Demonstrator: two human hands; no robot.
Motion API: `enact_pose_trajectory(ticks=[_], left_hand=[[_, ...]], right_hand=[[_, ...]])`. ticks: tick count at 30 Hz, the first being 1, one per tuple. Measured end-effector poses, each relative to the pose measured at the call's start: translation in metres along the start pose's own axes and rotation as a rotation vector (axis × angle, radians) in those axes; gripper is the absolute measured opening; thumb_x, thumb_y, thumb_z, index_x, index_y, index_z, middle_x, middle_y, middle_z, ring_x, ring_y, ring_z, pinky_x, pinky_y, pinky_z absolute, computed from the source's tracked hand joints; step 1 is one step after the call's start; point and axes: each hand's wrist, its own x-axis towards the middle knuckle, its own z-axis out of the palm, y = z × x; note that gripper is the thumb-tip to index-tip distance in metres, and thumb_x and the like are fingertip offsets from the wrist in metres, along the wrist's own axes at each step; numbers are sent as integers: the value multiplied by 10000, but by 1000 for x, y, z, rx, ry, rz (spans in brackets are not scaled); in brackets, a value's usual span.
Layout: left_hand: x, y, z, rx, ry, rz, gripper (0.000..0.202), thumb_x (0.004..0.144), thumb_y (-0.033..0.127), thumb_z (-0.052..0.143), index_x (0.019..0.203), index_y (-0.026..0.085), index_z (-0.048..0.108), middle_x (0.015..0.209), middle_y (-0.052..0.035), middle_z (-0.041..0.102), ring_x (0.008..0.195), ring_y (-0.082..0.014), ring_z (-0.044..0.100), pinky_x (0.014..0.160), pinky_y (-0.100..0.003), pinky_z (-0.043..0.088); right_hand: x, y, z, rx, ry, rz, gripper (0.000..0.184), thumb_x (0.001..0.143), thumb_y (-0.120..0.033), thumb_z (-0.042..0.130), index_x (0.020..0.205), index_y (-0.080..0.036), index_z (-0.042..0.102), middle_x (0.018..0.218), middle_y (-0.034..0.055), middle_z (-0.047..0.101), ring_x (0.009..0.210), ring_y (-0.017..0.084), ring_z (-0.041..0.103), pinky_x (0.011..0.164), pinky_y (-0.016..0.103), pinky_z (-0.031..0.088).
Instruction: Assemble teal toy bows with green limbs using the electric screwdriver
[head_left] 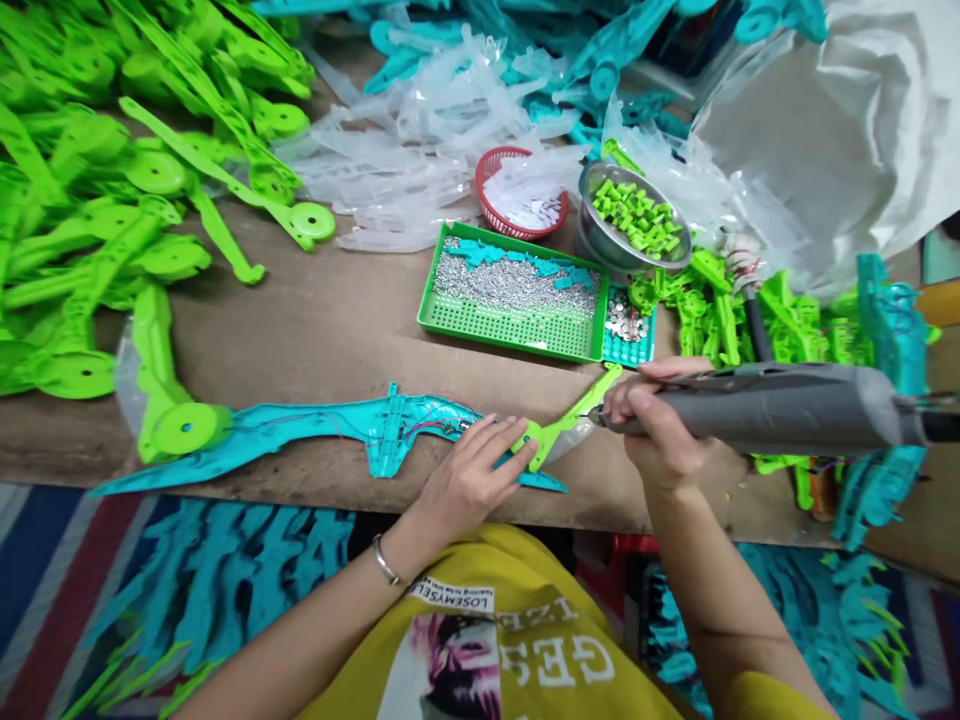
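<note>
A long blue plastic toy shell (pixel 300 425) lies along the front of the table, open side up, with thin red wires and small parts inside. A green arm (pixel 184 425) sits at its left end, and a smaller green arm (pixel 566 420) with a clear plastic strip sits at its right end. My left hand (pixel 480 465) rests flat over the right end, fingers stretched out and touching the green arm's round base. Wrapped round a grey electric screwdriver (pixel 780 405), my right hand (pixel 660 420) holds it level, its tip beside the small green arm.
A green tray (pixel 517 338) of small screws stands behind the shell, beside a small blue tray (pixel 630 350) of metal discs. Further back are a red basket (pixel 484 190) and a steel bowl (pixel 589 235) of green pieces. Green parts (pixel 82 250) heap at left.
</note>
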Motion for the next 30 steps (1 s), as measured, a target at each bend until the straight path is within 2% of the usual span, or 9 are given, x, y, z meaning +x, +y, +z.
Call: enact_pose_trajectory(ticks=[5, 9, 14, 18, 20, 22, 24, 26, 30], left_hand=[[2, 1, -5, 9, -46, -14, 369, 924, 162, 617, 1291, 128, 609, 1359, -175, 643, 1282, -294, 601, 1097, -518, 501], [2, 2, -5, 14, -40, -9, 370, 930, 154, 610, 1299, 127, 605, 1356, -175, 646, 1287, -290, 596, 1084, -515, 511], [1, 2, -4, 38, -34, 3, 354, 937, 157, 601, 1289, 123, 615, 1357, -169, 647, 1285, -295, 592, 1069, -506, 526], [1, 2, -4, 46, -16, 12, 354, 932, 139, 584, 1283, 107, 617, 1340, -177, 653, 1257, -296, 605, 1047, -499, 542], [1, 1, -3, 43, -7, 12, 356, 930, 140, 582, 1283, 109, 619, 1333, -178, 655, 1252, -297, 606, 1041, -499, 547], [1, 1, -2, 37, 1, 9, 364, 924, 137, 585, 1285, 114, 619, 1334, -177, 653, 1255, -298, 604, 1037, -503, 548], [0, 1, -2, 34, 5, 2, 376, 916, 132, 592, 1291, 119, 617, 1342, -175, 648, 1264, -296, 598, 1042, -507, 545], [0, 1, -2, 35, -1, -3, 380, 913, 134, 600, 1293, 122, 617, 1348, -172, 645, 1277, -294, 591, 1052, -503, 540], [1, 2, -4, 33, -14, -4, 367, 921, 135, 593, 1287, 126, 620, 1341, -166, 651, 1275, -286, 597, 1049, -494, 546]], right_hand=[[-5, 14, -6, -20, -26, 36, 163, 861, -258, 694, 1002, -268, 613, 600, -76, 583, 501, 133, 555, 535, 300, 491], [-9, 25, -11, -98, -88, 72, 173, 831, -302, 732, 918, -256, 589, 644, -54, 590, 541, 141, 570, 553, 315, 508], [-3, 33, -21, -124, -286, 91, 191, 775, -266, 773, 873, -234, 612, 685, -18, 619, 593, 150, 600, 556, 315, 511], [23, 26, -19, -16, -519, 114, 215, 813, -251, 730, 1006, -222, 641, 623, -35, 605, 499, 135, 568, 474, 288, 463], [42, 24, -9, 57, -428, 11, 238, 820, -265, 715, 1042, -233, 636, 593, -53, 583, 468, 130, 554, 462, 284, 457], [62, 28, 4, 100, -192, -145, 225, 800, -279, 718, 1004, -252, 627, 569, -70, 556, 459, 125, 542, 477, 285, 466], [81, 38, 16, 114, -2, -236, 210, 777, -282, 717, 957, -262, 611, 553, -81, 532, 452, 120, 528, 494, 285, 471], [94, 51, 24, 109, 76, -245, 206, 775, -289, 703, 949, -265, 596, 554, -86, 526, 448, 117, 523, 507, 285, 475], [105, 71, 30, 49, 114, -211, 230, 753, -313, 700, 942, -257, 579, 542, -92, 532, 448, 116, 516, 523, 286, 472]])
